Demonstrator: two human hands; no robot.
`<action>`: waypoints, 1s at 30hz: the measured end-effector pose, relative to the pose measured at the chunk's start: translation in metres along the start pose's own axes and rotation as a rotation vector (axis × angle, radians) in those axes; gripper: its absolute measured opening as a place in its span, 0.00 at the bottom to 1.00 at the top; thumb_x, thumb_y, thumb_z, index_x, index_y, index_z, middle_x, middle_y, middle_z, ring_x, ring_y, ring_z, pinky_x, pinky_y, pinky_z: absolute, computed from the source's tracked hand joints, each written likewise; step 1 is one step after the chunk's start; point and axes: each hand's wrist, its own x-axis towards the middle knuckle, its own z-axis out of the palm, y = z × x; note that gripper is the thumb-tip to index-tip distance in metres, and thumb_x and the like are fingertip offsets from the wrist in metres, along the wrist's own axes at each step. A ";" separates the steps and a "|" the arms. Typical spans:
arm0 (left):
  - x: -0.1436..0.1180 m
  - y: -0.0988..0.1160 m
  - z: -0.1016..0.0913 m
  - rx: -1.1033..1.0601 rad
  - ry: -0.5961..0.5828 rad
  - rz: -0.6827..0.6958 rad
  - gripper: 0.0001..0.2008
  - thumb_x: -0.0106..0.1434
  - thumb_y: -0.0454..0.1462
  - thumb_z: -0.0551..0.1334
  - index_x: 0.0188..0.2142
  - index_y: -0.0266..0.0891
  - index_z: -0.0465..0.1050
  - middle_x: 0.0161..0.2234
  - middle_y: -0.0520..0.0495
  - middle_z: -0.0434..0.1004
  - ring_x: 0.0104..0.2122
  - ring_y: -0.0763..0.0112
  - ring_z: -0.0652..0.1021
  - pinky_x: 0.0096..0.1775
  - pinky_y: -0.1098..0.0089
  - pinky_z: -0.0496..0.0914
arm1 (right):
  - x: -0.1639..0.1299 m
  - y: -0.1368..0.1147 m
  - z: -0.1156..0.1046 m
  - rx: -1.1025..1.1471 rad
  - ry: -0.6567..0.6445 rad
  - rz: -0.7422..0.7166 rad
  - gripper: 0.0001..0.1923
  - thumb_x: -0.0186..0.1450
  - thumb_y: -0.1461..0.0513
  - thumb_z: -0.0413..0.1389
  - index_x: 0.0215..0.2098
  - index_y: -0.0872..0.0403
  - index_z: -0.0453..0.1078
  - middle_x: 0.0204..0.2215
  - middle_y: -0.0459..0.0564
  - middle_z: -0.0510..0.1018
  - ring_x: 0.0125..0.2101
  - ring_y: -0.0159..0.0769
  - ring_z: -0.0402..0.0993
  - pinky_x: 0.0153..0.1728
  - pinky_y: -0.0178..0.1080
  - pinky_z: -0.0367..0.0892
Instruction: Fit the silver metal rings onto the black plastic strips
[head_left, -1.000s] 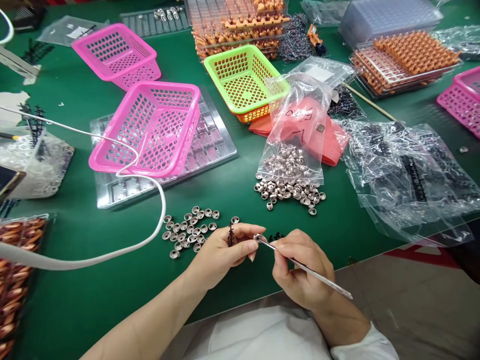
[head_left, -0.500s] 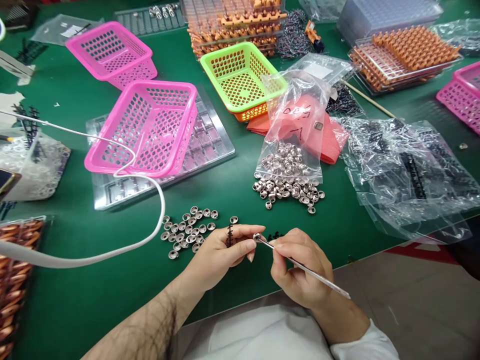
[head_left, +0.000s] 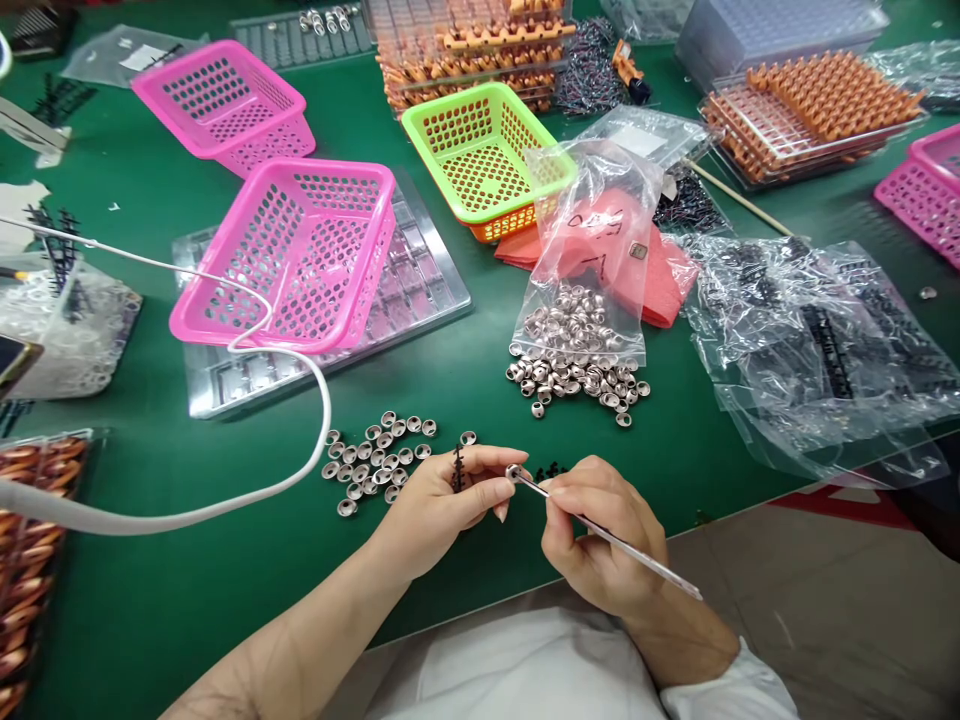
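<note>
Little has moved since the earlier frames: both hands hold the same posture above the near edge of the bench (head_left: 187, 600), and the view has shifted only slightly.

Left hand (head_left: 442, 500): fingers curled, thumb and forefinger pinched on a small black comb-like strip (head_left: 458, 468), held upright. Its lower part is hidden in the grip.

Right hand (head_left: 596, 540): fingers closed around a slim metal tool (head_left: 622, 545) held like a pen, handle running down to the right. A small silver cap (head_left: 514, 472) sits at the tool's tip, just beside the left thumb; whether it is speared or merely touching cannot be made out.

More silver caps lie loose in a cluster (head_left: 379, 460) just beyond the left hand. A second heap (head_left: 577, 378) spills from a clear bag (head_left: 592, 250) farther back.

A white cable (head_left: 319, 400) loops across the bench, cut off at the left edge. A pink basket (head_left: 292, 250) rests tilted on a clear tray (head_left: 427, 290). Clear bags at right (head_left: 817, 350) hold dark parts, indistinct through the plastic.
</note>
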 end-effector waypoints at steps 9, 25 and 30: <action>0.000 0.002 0.000 -0.019 0.005 -0.006 0.17 0.58 0.41 0.72 0.45 0.36 0.82 0.23 0.50 0.76 0.19 0.81 0.64 0.21 0.75 0.52 | 0.000 0.000 0.000 0.006 -0.003 0.009 0.19 0.61 0.75 0.57 0.47 0.53 0.68 0.31 0.48 0.81 0.28 0.32 0.77 0.30 0.37 0.76; -0.001 0.000 0.000 -0.085 0.052 0.031 0.14 0.56 0.40 0.74 0.42 0.39 0.84 0.31 0.45 0.82 0.22 0.79 0.71 0.21 0.78 0.54 | -0.003 0.003 0.000 -0.085 -0.029 -0.096 0.13 0.61 0.73 0.57 0.43 0.54 0.70 0.33 0.52 0.79 0.30 0.34 0.75 0.29 0.38 0.73; 0.000 0.001 0.001 -0.095 0.052 0.038 0.14 0.57 0.41 0.74 0.43 0.40 0.84 0.32 0.44 0.82 0.22 0.79 0.72 0.21 0.78 0.55 | -0.007 0.005 -0.001 -0.093 -0.061 -0.125 0.15 0.60 0.74 0.57 0.44 0.55 0.70 0.35 0.54 0.79 0.32 0.35 0.76 0.29 0.39 0.73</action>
